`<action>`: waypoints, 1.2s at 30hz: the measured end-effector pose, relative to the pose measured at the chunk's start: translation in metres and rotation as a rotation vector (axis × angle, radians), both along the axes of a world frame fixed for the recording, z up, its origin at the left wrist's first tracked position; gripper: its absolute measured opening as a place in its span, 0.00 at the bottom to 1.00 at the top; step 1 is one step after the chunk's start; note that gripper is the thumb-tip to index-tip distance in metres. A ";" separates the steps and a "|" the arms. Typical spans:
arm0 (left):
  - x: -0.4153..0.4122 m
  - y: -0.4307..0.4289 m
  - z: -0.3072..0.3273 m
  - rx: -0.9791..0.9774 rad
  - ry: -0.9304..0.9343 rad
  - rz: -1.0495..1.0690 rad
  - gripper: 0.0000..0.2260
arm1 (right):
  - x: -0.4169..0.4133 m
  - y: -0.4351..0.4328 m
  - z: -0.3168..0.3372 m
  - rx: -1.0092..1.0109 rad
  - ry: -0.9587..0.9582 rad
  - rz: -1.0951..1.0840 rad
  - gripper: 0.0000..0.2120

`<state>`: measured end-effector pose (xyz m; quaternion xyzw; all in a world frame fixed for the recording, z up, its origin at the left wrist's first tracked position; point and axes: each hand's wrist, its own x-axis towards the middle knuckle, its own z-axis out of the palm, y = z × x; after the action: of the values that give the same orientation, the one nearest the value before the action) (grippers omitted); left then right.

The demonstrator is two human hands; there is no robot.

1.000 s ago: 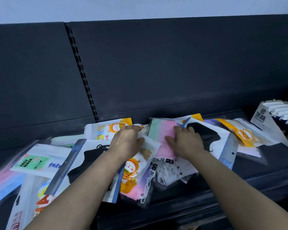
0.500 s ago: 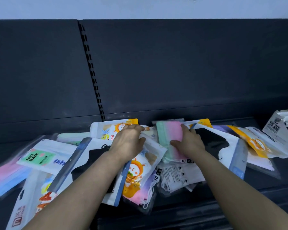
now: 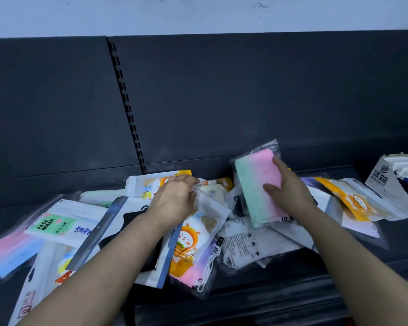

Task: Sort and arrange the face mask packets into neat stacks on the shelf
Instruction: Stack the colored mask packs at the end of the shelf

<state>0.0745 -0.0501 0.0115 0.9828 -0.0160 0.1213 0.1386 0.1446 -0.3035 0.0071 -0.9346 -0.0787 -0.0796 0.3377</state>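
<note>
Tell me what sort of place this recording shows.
Likely a shop or stockroom: a dark retail shelf with a slotted upright in its back panel, strewn with packaged face mask packets.

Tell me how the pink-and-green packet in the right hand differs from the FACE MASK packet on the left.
The pink-and-green packet is held up and tilted, gripped by the right hand; the FACE MASK packet lies flat, untouched. The first is clear, showing coloured masks; the second is white with a green label. Both are plastic mask packets.
</note>
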 end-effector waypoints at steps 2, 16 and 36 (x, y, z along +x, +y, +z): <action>-0.004 0.002 0.001 0.016 0.013 0.019 0.18 | -0.004 -0.004 0.004 0.096 -0.033 0.009 0.34; -0.052 0.023 -0.004 0.036 0.216 0.137 0.26 | -0.027 0.056 -0.011 0.045 0.114 0.366 0.35; -0.084 0.056 -0.024 0.207 0.202 -0.187 0.19 | -0.044 0.086 -0.009 0.126 -0.005 0.142 0.34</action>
<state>-0.0092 0.0057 -0.0121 0.9932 -0.1058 0.0064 0.0482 0.1009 -0.2178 -0.0018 -0.9032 -0.1405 -0.0626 0.4007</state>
